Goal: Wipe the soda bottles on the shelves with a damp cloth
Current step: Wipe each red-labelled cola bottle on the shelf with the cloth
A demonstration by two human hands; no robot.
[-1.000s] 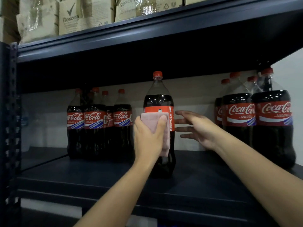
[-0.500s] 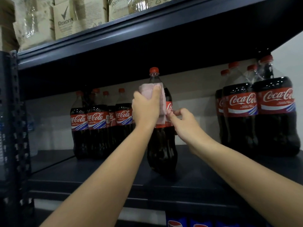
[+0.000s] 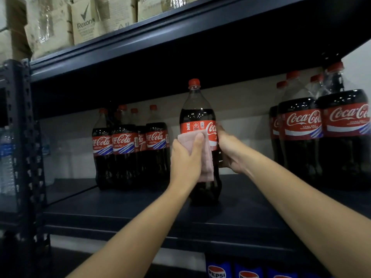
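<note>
Pink cloth [image 3: 204,155] in left grip [image 3: 185,157] against bottle [image 3: 197,117], right grip [image 3: 230,151] around it.

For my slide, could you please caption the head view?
Left hand presses a pink cloth against a Coca-Cola bottle while the right hand steadies it.

**Dark metal shelving against a pale wall**

Dark blue-grey metal shelf [image 3: 128,209] across the middle, with a second shelf board [image 3: 180,35] overhead casting deep shadow beneath. Perforated upright post [image 3: 30,149] at the left. Pale wall [image 3: 241,103] behind, brighter at the far right. Brown cardboard boxes [image 3: 84,21] wrapped in clear film on top, one printed "Rexona". Water bottles [image 3: 7,161] dimly seen beyond the post. Blue Pepsi packs [image 3: 218,270] just below the shelf edge. Dim, cool light overall.
</note>
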